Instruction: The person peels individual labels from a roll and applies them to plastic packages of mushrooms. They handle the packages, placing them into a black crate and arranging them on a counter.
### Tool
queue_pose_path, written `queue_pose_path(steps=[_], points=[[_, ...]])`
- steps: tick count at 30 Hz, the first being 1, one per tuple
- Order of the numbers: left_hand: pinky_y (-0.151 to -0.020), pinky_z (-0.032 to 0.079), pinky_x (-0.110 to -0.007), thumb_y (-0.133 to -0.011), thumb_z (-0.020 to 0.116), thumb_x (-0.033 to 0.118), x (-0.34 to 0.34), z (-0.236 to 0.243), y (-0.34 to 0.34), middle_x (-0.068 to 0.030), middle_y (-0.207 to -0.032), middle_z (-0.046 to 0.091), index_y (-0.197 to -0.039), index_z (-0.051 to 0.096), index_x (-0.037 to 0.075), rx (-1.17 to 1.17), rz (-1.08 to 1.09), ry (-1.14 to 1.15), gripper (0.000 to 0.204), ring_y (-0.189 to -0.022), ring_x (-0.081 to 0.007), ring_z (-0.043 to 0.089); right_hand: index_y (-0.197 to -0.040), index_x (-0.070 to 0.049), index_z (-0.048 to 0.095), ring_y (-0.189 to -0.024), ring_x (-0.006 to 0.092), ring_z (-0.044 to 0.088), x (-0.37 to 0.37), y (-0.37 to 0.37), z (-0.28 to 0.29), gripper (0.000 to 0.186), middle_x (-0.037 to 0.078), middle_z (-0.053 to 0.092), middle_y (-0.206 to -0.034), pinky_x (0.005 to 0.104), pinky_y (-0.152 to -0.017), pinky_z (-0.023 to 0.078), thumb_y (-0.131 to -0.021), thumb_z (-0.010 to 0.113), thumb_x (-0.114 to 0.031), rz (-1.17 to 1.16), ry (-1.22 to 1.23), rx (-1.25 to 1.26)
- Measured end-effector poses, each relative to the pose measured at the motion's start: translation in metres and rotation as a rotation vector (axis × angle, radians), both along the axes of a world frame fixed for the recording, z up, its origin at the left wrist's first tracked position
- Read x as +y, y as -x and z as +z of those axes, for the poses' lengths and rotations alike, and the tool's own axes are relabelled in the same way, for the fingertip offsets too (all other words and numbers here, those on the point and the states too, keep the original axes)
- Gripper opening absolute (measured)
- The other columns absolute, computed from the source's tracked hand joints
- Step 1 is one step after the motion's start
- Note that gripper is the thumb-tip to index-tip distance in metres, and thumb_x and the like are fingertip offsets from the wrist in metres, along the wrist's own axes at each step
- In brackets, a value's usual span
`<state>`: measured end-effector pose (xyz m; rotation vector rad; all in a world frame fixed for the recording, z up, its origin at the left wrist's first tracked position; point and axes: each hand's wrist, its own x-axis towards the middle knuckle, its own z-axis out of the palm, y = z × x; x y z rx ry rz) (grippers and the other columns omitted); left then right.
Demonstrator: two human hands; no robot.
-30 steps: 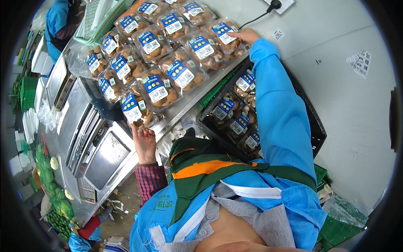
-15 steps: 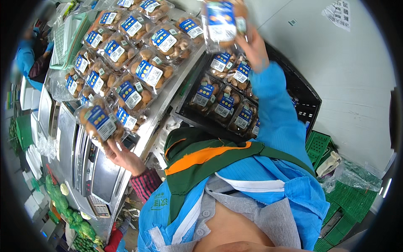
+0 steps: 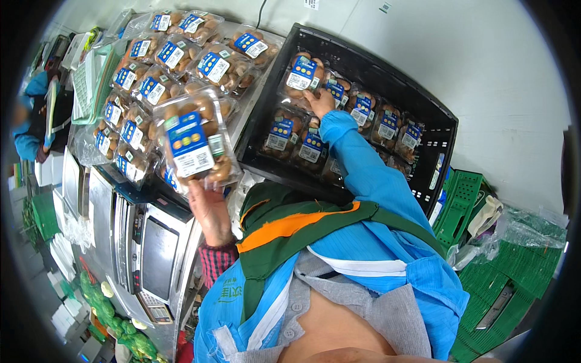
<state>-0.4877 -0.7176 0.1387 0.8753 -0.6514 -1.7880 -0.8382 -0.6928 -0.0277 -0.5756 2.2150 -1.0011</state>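
My left hand (image 3: pixel 209 209) grips the lower edge of a clear plastic pack of brown mushrooms (image 3: pixel 187 145) with a blue and white label, raised in front of the stacked packs. My right hand (image 3: pixel 322 103) is inside a black crate (image 3: pixel 387 78), its fingers closed at the lower corner of another mushroom pack (image 3: pixel 304 74) in the crate's far left corner. Rows of similar packs fill much of the crate around that hand. Part of the near row is hidden behind my right sleeve.
Many mushroom packs (image 3: pixel 170 54) are piled on the metal table at left. Nearer stands a weighing machine with a flat panel (image 3: pixel 158 242). Green crates (image 3: pixel 508 284) with plastic film lie at right. Another person in blue sleeves (image 3: pixel 36 121) is at far left.
My right hand has lowered its pack from the air into the crate's far left corner. My left hand has brought its pack up and rightward, toward the crate. The view has shifted.
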Motion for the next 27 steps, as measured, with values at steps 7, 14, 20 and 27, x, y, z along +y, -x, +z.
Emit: queue_pose_path(steps=[7, 14, 20, 27], points=[[-0.089, 0.047, -0.033, -0.095, 0.056, 0.03, 0.018, -0.003, 0.054, -0.0029, -0.12, 0.058, -0.121, 0.054, 0.008, 0.021, -0.389, -0.191, 0.034, -0.1, -0.0142, 0.059, -0.141, 0.0, 0.033, -0.11, 0.027, 0.057, 0.047, -0.031, 0.094, 0.069, 0.02, 0.054, -0.125, 0.0378, -0.091, 0.047, -0.091, 0.058, -0.041, 0.217, 0.315, -0.213], [-0.093, 0.044, -0.035, -0.089, 0.064, 0.037, 0.038, -0.035, 0.17, -0.0065, -0.127, 0.05, -0.132, 0.044, 0.006, -0.086, -0.808, -0.379, 0.057, -0.114, -0.0201, 0.049, -0.133, -0.003, 0.041, -0.087, 0.0196, 0.065, 0.087, -0.03, 0.123, 0.051, 0.012, 0.062, -0.109, 0.031, -0.071, 0.058, -0.09, 0.063, -0.019, -0.223, 0.801, -0.622], [-0.108, 0.031, -0.044, -0.092, 0.054, 0.048, -0.011, -0.132, 0.224, -0.0248, -0.145, 0.026, -0.145, 0.017, -0.001, -0.047, -0.699, -0.325, 0.081, -0.134, -0.0356, 0.029, -0.124, -0.006, 0.052, -0.087, 0.017, 0.065, 0.098, 0.04, 0.047, 0.036, 0.008, 0.064, -0.105, 0.0307, -0.067, 0.057, -0.094, 0.058, -0.024, -0.365, 0.757, -0.546], [-0.107, 0.033, -0.044, -0.096, 0.05, 0.04, -0.016, -0.121, 0.23, -0.0219, -0.149, 0.022, -0.146, 0.017, 0.004, -0.079, -0.653, -0.357, 0.07, -0.135, -0.0326, 0.029, -0.125, 0.001, 0.053, -0.102, 0.0274, 0.059, 0.071, 0.041, -0.023, 0.046, 0.016, 0.062, -0.113, 0.042, -0.082, 0.047, -0.092, 0.062, -0.029, -0.466, 0.479, -0.152]])
